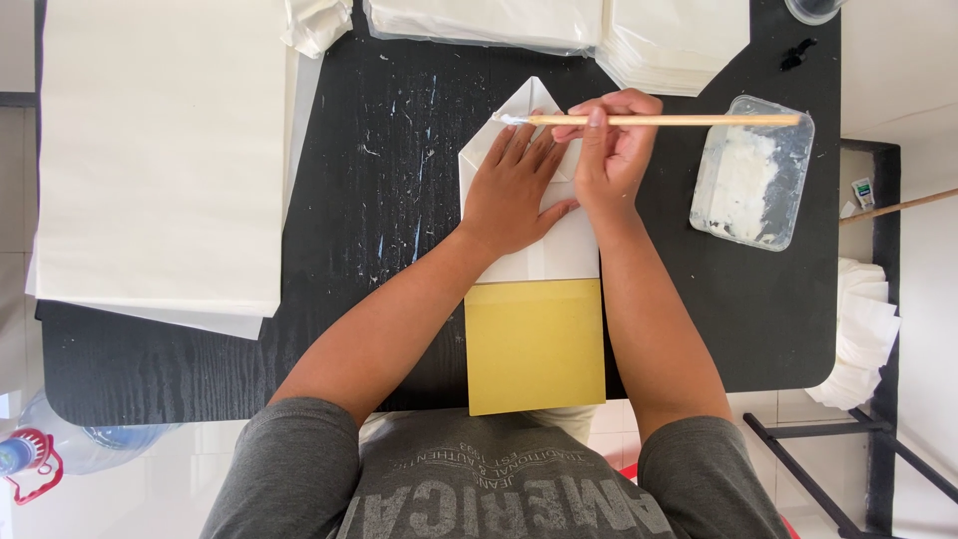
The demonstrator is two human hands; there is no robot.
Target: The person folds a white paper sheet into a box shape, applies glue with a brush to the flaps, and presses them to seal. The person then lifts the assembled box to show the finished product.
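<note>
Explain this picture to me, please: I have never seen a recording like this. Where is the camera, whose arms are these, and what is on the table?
There is no machine here. The single picture comes from a camera worn on a person's head, looking down at their own bare arms over a black table. The left hand presses flat on a folded white paper with a pointed top. The right hand holds a thin wooden brush, its white-coated tip over the paper's point. A yellow card lies under the paper, nearer the person. To the right sits a clear plastic tub smeared with white paste. Stacks of white sheets lie to the left and along the far edge.
</note>
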